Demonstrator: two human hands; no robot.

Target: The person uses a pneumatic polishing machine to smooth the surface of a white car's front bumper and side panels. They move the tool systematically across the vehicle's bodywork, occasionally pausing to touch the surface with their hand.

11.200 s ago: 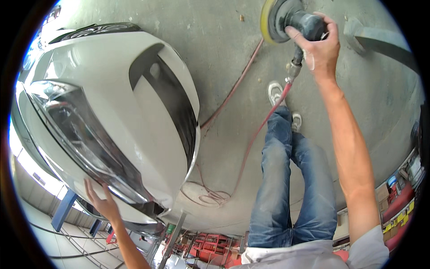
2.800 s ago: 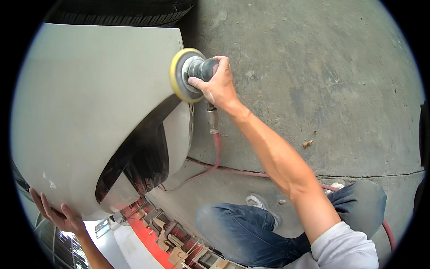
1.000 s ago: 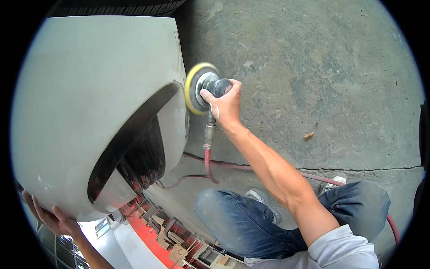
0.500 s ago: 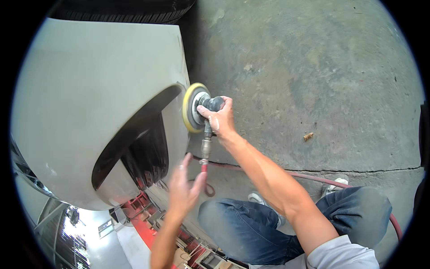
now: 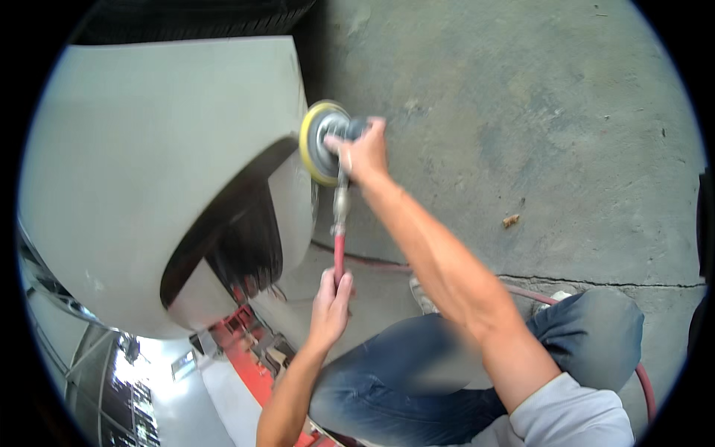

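The right grip [image 5: 366, 155] is clasping one yellow-edged sander [image 5: 319, 149], which is standing beside the edge of one pale car bumper [image 5: 149, 134]; if they are touching, I cannot tell. The left grip [image 5: 330, 313] is pinching one red hose [image 5: 339, 252] below. One black tyre [image 5: 201, 27] is showing beyond the bumper. On the right, grey floor [image 5: 521, 134] is stretching widely.

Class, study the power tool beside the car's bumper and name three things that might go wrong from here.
The yellow-edged disc of the power tool sits close to the tip of the dark vent in the bumper; it might scuff that edge.

The left hand grips the red hose; a tug might tilt the tool in the right hand.

The floor hose passes near the jeans and might snag a leg.
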